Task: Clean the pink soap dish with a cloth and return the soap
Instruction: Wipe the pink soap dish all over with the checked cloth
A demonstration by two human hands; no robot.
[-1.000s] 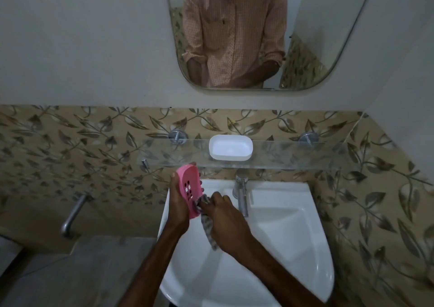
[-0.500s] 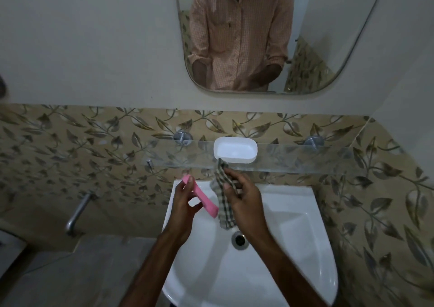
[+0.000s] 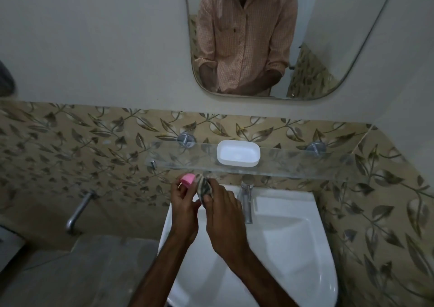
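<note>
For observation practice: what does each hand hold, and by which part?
The left hand grips the dish by its lower part; the right hand holds the bunched cloth.

Left hand (image 3: 184, 204) holds pink soap dish (image 3: 187, 180); right hand (image 3: 223, 209) grips cloth (image 3: 203, 187).

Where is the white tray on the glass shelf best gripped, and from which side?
Probably grip the white tray across its short width, thumb on the near long rim, fingers on the far one, coming from front and above. It lies flat, open side up, long side along the glass shelf, and the tiled wall closes the back.
</note>
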